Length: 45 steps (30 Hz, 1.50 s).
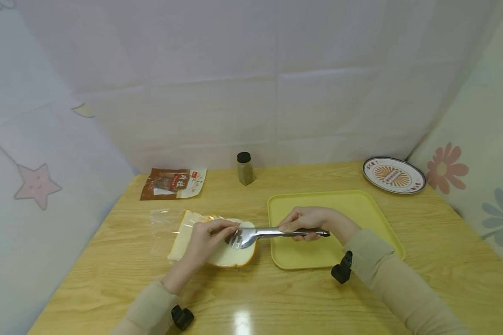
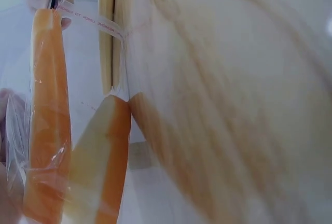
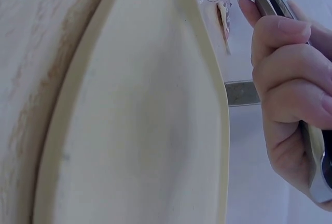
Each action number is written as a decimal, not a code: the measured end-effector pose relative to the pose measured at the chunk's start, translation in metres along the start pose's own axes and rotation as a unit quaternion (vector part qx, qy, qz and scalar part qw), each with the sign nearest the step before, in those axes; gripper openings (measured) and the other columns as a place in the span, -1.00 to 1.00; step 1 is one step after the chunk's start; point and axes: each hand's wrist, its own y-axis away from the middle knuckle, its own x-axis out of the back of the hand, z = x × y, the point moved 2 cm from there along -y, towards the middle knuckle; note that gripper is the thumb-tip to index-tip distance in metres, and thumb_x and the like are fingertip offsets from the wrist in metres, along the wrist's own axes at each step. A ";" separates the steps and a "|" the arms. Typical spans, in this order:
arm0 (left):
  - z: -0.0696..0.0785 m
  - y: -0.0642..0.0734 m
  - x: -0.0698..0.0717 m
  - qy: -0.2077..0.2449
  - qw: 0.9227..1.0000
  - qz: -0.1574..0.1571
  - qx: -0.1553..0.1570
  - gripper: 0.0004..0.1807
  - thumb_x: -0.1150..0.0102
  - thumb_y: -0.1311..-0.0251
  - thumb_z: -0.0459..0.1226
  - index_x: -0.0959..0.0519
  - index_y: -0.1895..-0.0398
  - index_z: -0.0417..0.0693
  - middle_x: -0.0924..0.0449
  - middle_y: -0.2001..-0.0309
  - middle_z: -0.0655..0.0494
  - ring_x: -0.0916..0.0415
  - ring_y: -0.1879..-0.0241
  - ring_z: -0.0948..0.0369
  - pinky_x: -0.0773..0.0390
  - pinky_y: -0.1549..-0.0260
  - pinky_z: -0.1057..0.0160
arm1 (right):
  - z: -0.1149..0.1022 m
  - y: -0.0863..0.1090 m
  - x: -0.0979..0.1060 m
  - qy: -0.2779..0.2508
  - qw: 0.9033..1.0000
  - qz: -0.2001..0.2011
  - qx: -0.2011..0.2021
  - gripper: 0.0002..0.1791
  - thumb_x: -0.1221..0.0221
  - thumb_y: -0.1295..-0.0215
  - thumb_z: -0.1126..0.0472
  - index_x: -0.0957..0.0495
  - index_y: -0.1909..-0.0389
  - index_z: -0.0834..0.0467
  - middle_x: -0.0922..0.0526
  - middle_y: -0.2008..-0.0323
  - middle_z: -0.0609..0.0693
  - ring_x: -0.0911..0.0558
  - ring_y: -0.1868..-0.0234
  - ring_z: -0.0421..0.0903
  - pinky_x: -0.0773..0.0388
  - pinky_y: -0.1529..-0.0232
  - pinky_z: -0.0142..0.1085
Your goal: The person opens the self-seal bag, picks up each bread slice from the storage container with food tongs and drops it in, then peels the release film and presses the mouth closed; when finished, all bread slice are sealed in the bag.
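Over my feed, I see the right hand (image 1: 311,217) gripping metal tongs (image 1: 270,232) above the yellow tray (image 1: 345,201), their head over the sliced bread (image 1: 234,258) just left of the tray. Also left of it, the left hand (image 1: 206,238) pinches the bread's clear bag (image 1: 162,219).

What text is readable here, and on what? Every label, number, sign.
"肉桂": brown-and-white rectangular packet; its smaller print is too small to read.
"REMOVE TO", apparently, upside down: red-printed clear plastic strip by the plastic-wrapped, orange-crusted bread; remaining letters too blurred.
Unreadable: red rim characters and central lettering on the round white dark-edged plate, too small.
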 end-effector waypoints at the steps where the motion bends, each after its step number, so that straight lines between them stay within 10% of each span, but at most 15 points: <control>1: 0.000 0.000 0.001 -0.005 1.000 0.004 0.002 -0.89 -0.30 -0.01 -0.46 -0.71 0.37 -0.17 -0.74 0.37 0.00 -0.66 0.38 0.34 -0.60 0.42 0.52 | 0.000 0.000 0.000 0.002 1.000 -0.002 0.003 -0.65 -0.08 -0.38 0.10 -0.58 -0.08 0.15 -0.41 0.76 -0.08 -0.15 0.88 -0.28 -0.14 0.86 -0.47; 11: -0.011 0.003 0.022 -0.119 0.993 -0.002 0.023 -0.86 -0.29 -0.08 -0.37 -0.71 0.28 -0.07 -0.74 0.32 0.06 -0.69 0.36 0.21 -0.65 0.41 0.38 | 0.012 0.006 0.006 0.013 1.000 -0.001 0.000 -0.59 -0.04 -0.39 0.07 -0.53 -0.10 0.26 -0.40 0.76 -0.10 -0.19 0.87 -0.29 -0.20 0.84 -0.49; 45: -0.015 0.002 0.017 -0.062 0.989 -0.074 0.108 -0.85 -0.22 -0.17 -0.32 -0.71 0.22 -0.01 -0.73 0.21 0.10 -0.68 0.20 0.19 -0.66 0.20 0.32 | 0.010 -0.001 0.001 0.007 1.000 -0.019 -0.001 -0.57 -0.03 -0.40 0.08 -0.52 -0.08 0.33 -0.41 0.75 -0.09 -0.18 0.88 -0.30 -0.18 0.85 -0.47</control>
